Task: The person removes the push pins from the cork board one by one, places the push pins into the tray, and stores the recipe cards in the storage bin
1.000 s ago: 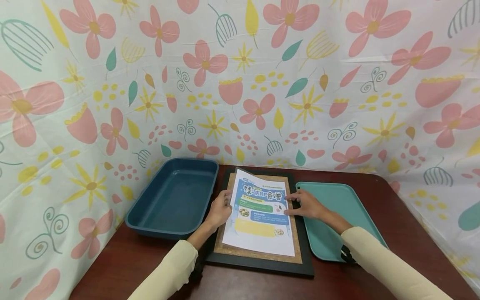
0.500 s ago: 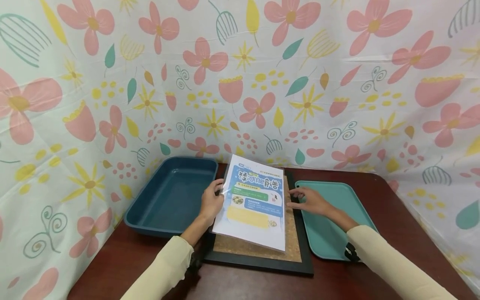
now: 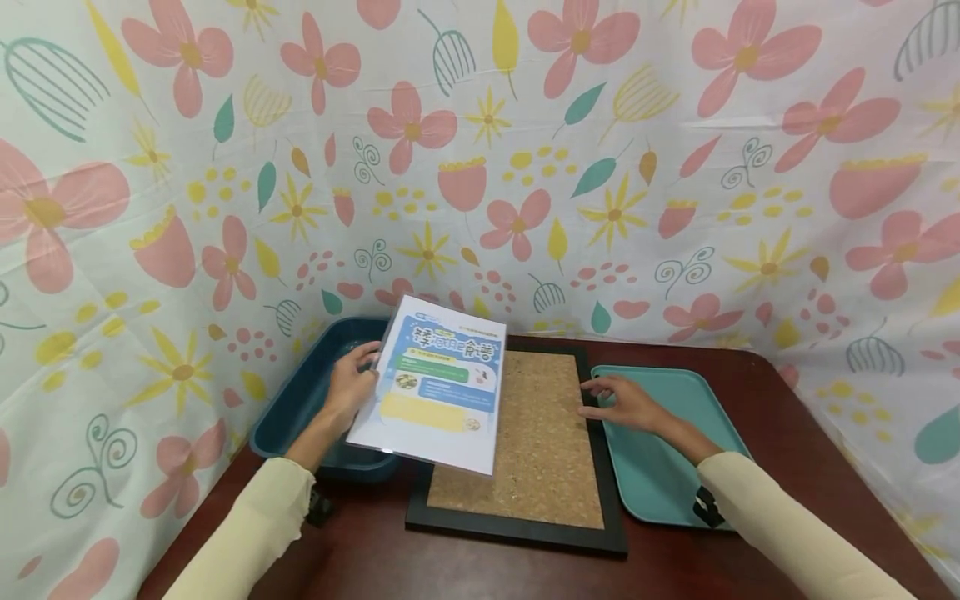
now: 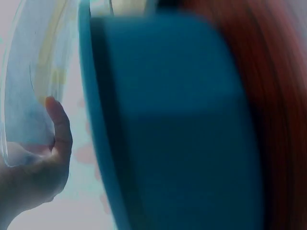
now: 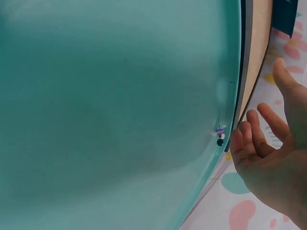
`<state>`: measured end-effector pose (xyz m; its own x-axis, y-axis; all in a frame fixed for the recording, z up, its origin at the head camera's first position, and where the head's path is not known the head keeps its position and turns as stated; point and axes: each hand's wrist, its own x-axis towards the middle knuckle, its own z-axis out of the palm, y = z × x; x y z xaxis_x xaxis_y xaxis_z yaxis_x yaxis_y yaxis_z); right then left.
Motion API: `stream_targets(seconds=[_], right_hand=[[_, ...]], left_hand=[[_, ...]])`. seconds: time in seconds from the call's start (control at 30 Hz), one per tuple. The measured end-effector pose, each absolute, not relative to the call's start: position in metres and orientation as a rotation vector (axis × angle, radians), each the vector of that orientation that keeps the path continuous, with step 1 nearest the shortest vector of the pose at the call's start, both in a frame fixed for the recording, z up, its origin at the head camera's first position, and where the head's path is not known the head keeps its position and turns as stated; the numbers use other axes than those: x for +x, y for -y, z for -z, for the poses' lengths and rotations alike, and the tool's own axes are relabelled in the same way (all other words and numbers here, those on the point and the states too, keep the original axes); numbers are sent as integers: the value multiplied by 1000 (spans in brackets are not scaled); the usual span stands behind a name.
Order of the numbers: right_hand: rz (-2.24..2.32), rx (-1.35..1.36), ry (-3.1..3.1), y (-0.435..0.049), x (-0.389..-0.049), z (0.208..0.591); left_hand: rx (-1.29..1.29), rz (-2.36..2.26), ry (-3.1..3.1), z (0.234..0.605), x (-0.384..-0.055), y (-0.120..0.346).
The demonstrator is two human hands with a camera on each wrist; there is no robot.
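My left hand [image 3: 351, 385] pinches the left edge of a printed sheet [image 3: 438, 400] in a clear sleeve, with a blue heading, a green bar and a yellow block. The sheet is raised and tilted, overlapping the blue bin and the left part of the framed cork board [image 3: 551, 433]. In the left wrist view the thumb [image 4: 58, 122] lies against the clear sleeve [image 4: 29, 86]. My right hand [image 3: 626, 404] holds nothing, its fingers loosely bent above the board's right frame and the edge of the teal tray [image 3: 675, 475].
The deep blue bin [image 3: 300, 400] stands left of the board, partly hidden by the sheet. A few small pins [image 5: 220, 136] sit in a corner of the teal tray. A flowered cloth [image 3: 480, 167] hangs behind the dark red table [image 3: 360, 550].
The sheet has come up off the cork board and moved left in my left hand, uncovering most of the cork. My right hand has let go of its right edge and stays near the tray.
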<state>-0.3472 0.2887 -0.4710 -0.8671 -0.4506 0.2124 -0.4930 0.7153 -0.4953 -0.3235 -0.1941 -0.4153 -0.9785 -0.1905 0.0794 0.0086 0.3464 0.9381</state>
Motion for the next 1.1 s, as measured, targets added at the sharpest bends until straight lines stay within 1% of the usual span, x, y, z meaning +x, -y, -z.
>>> stream_targets(seconds=[0.13,0.3,0.53,0.8,0.97,1.1], right_hand=[[-857,779,2835,-292,-344,471],[-864,782,2835,-300,-341,471],[-851,769,2810,-314,-339,472],[-877,772,2774,-317,-336,475],[-878,769,2768,-319,-335,476],[-859,759,2777,-320,-335,478]], left_hand=[[173,1622,2483,413,-331,232],[92,1637,2553,410,-341,277],[149,1611,2638,414,-350,318],[146,1457,2678,424,-350,337],[108,1164,2674,431,-351,333],[99,1049,2669,434,-350,330]])
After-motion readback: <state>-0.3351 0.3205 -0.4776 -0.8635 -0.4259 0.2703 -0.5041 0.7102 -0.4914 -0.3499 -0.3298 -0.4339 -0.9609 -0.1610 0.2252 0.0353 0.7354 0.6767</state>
